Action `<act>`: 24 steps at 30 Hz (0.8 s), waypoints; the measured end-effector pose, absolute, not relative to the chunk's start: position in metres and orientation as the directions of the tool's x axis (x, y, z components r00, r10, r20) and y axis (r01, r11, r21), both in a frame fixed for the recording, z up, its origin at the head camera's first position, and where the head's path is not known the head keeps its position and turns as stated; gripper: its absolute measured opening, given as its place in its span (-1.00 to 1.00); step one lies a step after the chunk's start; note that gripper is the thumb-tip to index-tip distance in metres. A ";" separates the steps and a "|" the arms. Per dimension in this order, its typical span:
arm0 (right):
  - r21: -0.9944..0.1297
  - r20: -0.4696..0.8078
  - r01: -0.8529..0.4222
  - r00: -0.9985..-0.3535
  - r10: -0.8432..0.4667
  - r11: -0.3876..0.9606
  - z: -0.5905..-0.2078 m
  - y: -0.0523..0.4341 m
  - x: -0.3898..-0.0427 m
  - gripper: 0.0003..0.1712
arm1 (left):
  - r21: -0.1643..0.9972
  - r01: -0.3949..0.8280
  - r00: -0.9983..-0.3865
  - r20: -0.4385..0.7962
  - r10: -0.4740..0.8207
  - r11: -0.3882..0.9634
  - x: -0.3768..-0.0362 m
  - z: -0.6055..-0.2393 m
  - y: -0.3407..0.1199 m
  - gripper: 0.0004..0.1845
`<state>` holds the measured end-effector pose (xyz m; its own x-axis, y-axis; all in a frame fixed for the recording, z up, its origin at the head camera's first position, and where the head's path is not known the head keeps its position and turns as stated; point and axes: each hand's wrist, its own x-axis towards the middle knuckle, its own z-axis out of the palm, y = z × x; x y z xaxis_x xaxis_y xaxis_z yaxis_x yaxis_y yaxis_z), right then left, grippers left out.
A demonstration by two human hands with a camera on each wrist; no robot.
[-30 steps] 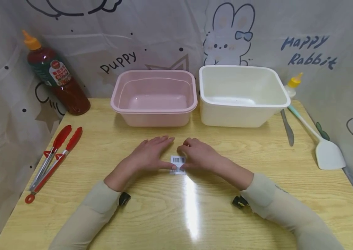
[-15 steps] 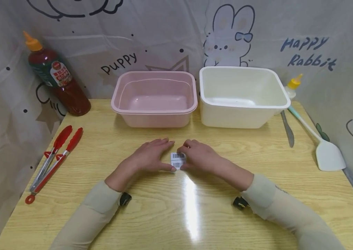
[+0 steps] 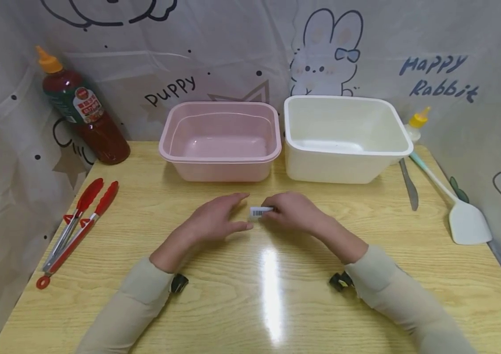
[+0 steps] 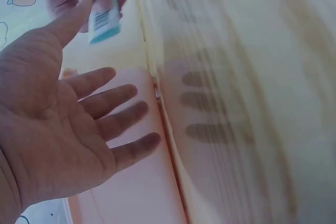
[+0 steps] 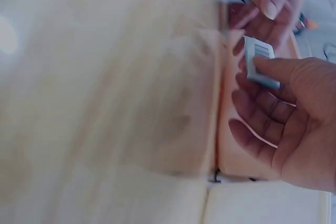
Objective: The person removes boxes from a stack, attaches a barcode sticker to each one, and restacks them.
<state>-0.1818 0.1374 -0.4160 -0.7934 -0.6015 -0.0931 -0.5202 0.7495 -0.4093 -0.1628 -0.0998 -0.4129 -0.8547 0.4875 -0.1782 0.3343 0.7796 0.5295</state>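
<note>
While your sleeves lie low on the wooden counter [image 3: 250, 295], the scene reads from the left edge of the frame inward. At upper left a dark sauce bottle [image 3: 83, 117] with an orange cap stands against the printed curtain [image 3: 233, 49], and below it, at mid left, red tongs [image 3: 75, 223] lie on the counter. Just left of centre, your left hand [image 3: 212, 221] rests with its fingers [image 4: 113, 100] spread and relaxed, grasping nothing; the left wrist view shows the open palm. Right beside it, at the centre of the frame, the small barcode label [image 3: 261, 211] is lifted off the counter, pinched at its edge between the thumb and fingers [image 5: 283, 72] of your right hand [image 3: 292, 212], which curl round it. The label sits between the two hands, close to your left fingertips, though whether it touches them I cannot tell. Behind the hands, at upper centre, stands a pink tub [image 3: 220, 140], and just beside it to the right a white tub [image 3: 347, 137]. Further right lie a knife [image 3: 408, 184] and a pale spatula [image 3: 456, 206], with a small yellow-capped bottle [image 3: 415, 125] behind the white tub's corner.
</note>
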 end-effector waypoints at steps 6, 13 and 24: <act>-0.550 -0.114 -0.415 -0.822 -0.558 0.725 -0.401 0.148 -0.189 -0.79 | 0.682 0.218 -0.913 -0.110 0.392 0.698 -0.163 -0.411 -0.095 -0.31; -0.691 -0.141 -0.343 -0.799 -0.584 0.636 -0.393 0.156 -0.191 -0.74 | 0.855 0.130 -0.932 -0.068 0.356 0.503 -0.164 -0.409 -0.080 -0.51; -0.783 -0.122 -0.271 -0.817 -0.564 0.561 -0.396 0.162 -0.192 -0.76 | 0.923 0.080 -0.955 -0.037 0.296 0.376 -0.164 -0.408 -0.065 -0.76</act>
<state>-0.1919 0.1622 -0.3963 -0.8165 -0.5643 -0.1220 -0.2705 0.5607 -0.7826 -0.1639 -0.0653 -0.4084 -0.9546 0.2956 -0.0374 0.0802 0.3758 0.9232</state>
